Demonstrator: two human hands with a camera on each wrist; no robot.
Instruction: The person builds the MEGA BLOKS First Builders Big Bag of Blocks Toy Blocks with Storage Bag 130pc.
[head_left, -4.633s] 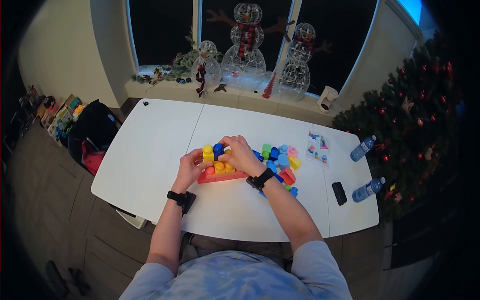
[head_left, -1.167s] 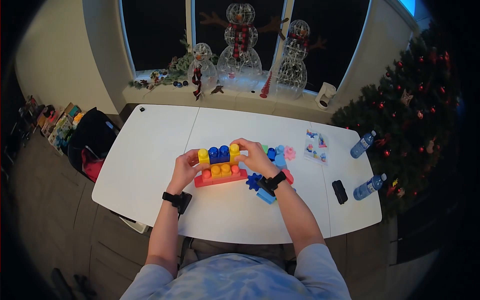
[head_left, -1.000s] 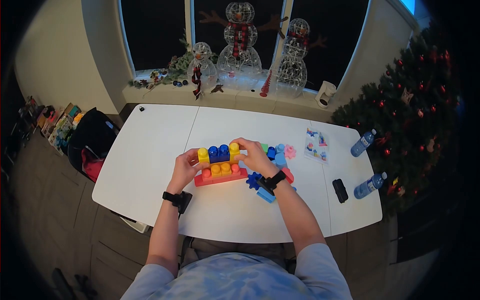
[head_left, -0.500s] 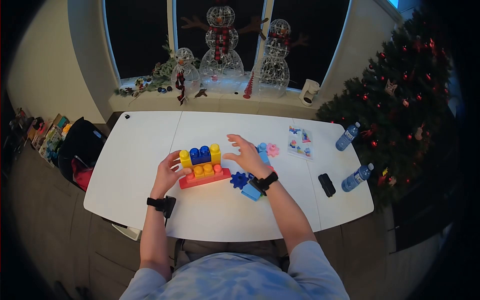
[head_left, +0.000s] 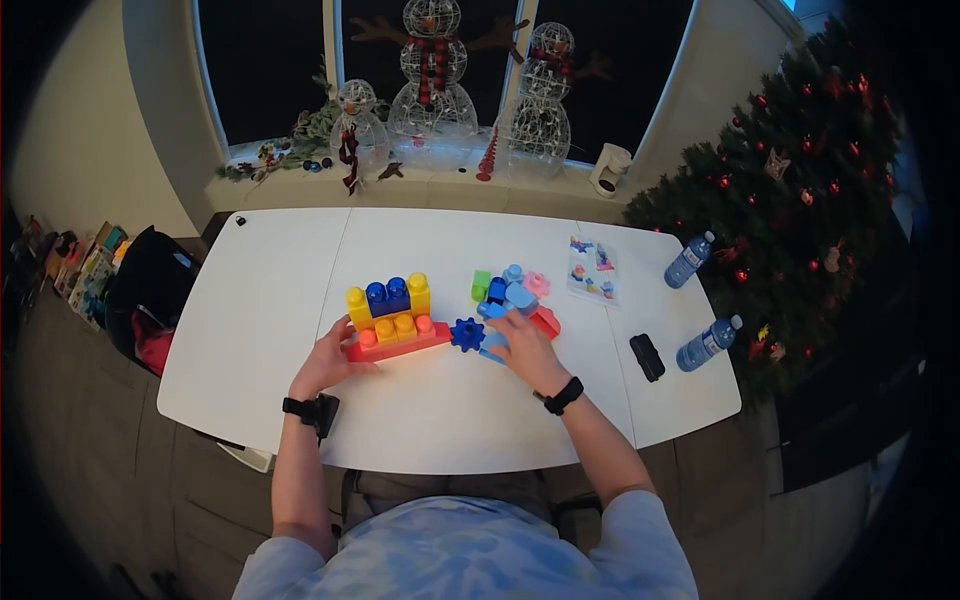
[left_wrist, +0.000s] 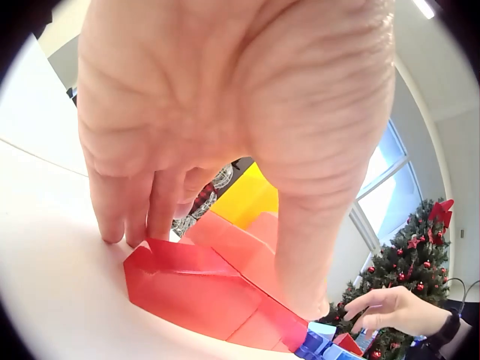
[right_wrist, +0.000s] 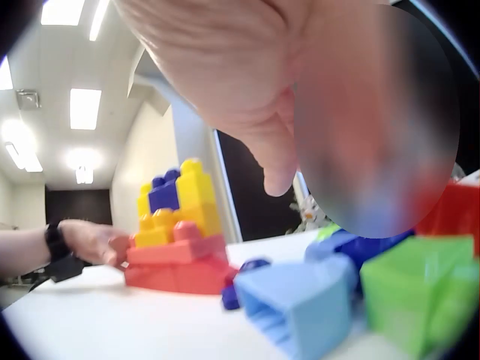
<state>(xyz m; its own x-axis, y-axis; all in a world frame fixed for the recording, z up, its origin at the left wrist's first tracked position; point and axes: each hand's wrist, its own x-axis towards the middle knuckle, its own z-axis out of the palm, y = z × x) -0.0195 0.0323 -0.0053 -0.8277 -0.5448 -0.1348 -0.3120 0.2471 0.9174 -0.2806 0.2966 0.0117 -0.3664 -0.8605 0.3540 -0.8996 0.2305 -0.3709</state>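
A structure of toy building blocks (head_left: pixel 387 300) stands on the table, with yellow and blue blocks on top, orange ones in front and a long red base (head_left: pixel 400 347). My left hand (head_left: pixel 325 362) holds the left end of that base, thumb along the front and fingers behind; in the left wrist view the fingertips reach the tabletop. My right hand (head_left: pixel 530 352) hovers with spread fingers over the loose blocks, fingertips close to a light blue block (head_left: pixel 519 297). A dark blue gear-shaped piece (head_left: pixel 467 335) lies between the structure and this hand.
Several loose blocks lie at the right, including a green block (head_left: pixel 481 284), a pink flower-shaped piece (head_left: pixel 537 285) and a red block (head_left: pixel 545 322). Beyond are a picture sheet (head_left: pixel 594 270), a black case (head_left: pixel 647 358) and two water bottles (head_left: pixel 688 260) near the right edge.
My right hand has let go of the structure's right end and moved right, down to the loose blocks. My left hand has slid from the upper blocks to the red base. The head view has shifted.
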